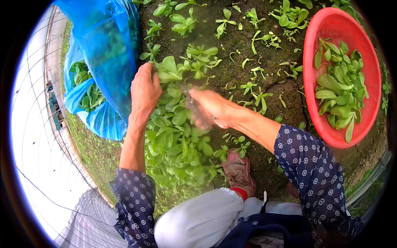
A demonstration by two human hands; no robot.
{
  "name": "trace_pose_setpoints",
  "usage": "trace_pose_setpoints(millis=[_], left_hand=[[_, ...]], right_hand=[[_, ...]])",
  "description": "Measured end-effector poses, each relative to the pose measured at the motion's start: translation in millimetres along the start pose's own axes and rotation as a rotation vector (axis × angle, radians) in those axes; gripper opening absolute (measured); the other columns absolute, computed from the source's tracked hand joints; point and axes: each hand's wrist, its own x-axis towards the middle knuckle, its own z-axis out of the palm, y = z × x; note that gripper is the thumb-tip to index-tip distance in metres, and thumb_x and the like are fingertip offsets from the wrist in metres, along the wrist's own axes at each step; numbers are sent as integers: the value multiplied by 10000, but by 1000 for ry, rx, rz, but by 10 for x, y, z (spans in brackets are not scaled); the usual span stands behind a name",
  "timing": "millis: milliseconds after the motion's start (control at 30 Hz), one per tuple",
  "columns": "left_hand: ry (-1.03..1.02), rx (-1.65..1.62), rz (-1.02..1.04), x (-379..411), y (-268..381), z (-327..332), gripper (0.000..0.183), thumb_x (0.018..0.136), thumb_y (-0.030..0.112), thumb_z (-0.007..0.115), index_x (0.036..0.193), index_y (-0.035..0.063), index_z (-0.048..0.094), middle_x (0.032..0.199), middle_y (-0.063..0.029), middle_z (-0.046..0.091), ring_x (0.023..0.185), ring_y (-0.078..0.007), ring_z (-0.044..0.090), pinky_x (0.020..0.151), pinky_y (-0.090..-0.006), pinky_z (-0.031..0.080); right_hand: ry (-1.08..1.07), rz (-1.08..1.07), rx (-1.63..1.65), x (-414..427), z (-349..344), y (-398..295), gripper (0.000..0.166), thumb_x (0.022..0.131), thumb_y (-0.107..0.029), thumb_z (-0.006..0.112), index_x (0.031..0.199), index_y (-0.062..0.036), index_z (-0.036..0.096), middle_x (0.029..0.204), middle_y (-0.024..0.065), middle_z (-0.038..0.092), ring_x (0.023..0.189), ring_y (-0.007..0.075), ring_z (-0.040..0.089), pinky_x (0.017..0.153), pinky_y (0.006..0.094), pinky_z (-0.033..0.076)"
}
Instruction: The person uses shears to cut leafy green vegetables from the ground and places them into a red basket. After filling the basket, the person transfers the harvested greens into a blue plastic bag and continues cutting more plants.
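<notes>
My left hand [145, 88] has its fingers closed on the edge of a leafy green plant [169, 70] at the upper middle. Just right of that plant, my right hand [209, 107] grips spring-loaded pruning snips [193, 104], whose blades point up and left towards the plant's base. The hand and snips are blurred, and whether the blades are apart I cannot tell. A dense patch of the same leafy greens [173, 145] lies below and between my two hands.
A blue plastic bag [105, 37] holding greens stands at the upper left. At the right, a red plastic basin [321, 124] contains loose greens [341, 90]. Small plants and scattered leaves dot the soil [282, 96]. My shoe [237, 170] rests beside the patch, near small seedlings.
</notes>
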Motion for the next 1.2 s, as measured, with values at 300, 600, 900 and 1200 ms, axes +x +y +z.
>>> trace_pose_setpoints(millis=[300, 600, 900, 1200], left_hand=[[255, -423, -126, -147, -26, -39, 115, 898, 9, 639, 1012, -3, 649, 933, -59, 668, 808, -129, 614, 756, -262, 505], [397, -726, 64, -102, 479, -394, 101, 921, -24, 636, 1020, -23, 655, 1034, -32, 674, 865, -69, 614, 782, -215, 507], [-80, -1250, 447, 235, 2234, -785, 399, 959, 124, 660, 1315, 0, 529, 1256, -105, 630, 1027, -214, 659, 888, -287, 528], [-34, 89, 343, -207, 633, -35, 360, 786, 150, 761, 1113, 28, 671, 1123, -157, 651, 1095, -354, 575, 942, -418, 473]], right_hand=[[0, -139, -38, -188, 19, 112, 495, 1067, -486, 287, 1015, -36, 485, 761, 59, 533, 545, 143, 566, 473, 299, 504], [60, -108, 41, -539, -121, 431, 567, 1051, -549, 275, 1214, -44, 473, 781, 52, 589, 610, 153, 629, 527, 313, 547], [19, -131, 5, -746, -38, 684, 602, 1039, -590, 278, 1210, -43, 464, 828, 58, 564, 627, 138, 611, 520, 299, 527], [-1, -47, -174, -643, -170, 494, 596, 1054, -522, 284, 1006, 33, 497, 801, 138, 597, 600, 203, 653, 499, 347, 556]])
